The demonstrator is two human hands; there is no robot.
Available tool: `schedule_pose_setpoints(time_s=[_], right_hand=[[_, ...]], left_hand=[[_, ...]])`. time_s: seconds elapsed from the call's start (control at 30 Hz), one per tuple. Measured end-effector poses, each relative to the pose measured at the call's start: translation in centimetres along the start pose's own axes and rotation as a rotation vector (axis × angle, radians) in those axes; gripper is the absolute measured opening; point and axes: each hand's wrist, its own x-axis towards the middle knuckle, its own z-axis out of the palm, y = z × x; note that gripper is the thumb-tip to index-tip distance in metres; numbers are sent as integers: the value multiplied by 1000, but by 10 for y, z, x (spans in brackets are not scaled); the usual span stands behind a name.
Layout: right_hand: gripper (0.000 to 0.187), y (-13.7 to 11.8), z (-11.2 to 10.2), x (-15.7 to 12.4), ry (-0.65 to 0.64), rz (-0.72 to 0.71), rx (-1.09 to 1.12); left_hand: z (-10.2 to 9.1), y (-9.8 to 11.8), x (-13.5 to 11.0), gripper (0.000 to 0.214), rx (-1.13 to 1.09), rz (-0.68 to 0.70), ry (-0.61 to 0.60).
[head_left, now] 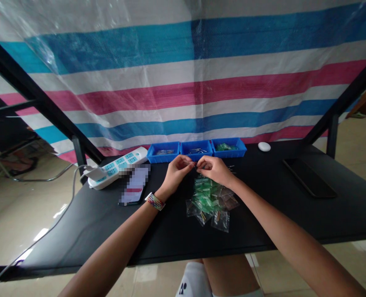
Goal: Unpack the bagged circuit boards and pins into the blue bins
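My left hand [177, 172], with a patterned band on the wrist, pinches with thumb and fingertips. My right hand [215, 170] pinches close beside it, the fingertips of both almost meeting. Whatever small thing lies between them is too tiny to make out. Just below my right hand lies a pile of small green plastic packets [205, 197]. Clear little bags [220, 222] with thin pins or rods inside lie at its near edge. Behind the hands, three blue bins stand in a row: the left bin [163, 159], the middle bin [187, 156] holding thin metal pieces, and the right bin [231, 154] holding green pieces.
A white power strip [127, 161] with a plugged-in cable stands at the back left, a lit phone [136, 185] beside it. On the right lie a dark phone [309, 178] and a white round object [264, 146]. A striped sheet [170, 95] hangs behind the black table [102, 222].
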Motion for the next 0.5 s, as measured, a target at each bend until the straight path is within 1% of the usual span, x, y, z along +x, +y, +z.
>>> schedule_pose_setpoints(time_s=[0.1, 0.17, 0.27, 0.37, 0.5], right_hand=[[12, -7, 1, -2, -10, 23, 85], [11, -11, 1, -2, -10, 50, 119], [20, -13, 1, -2, -28, 92, 132], [29, -10, 0, -2, -61, 116, 137], [29, -8, 0, -2, -66, 137, 132]], left_hand=[[1, 2, -1, 34, -50, -17, 6], [1, 4, -2, 38, -37, -8, -11], [1, 7, -3, 44, 44, 28, -50], [2, 7, -6, 44, 126, 54, -80], [4, 5, -8, 39, 189, 86, -73]])
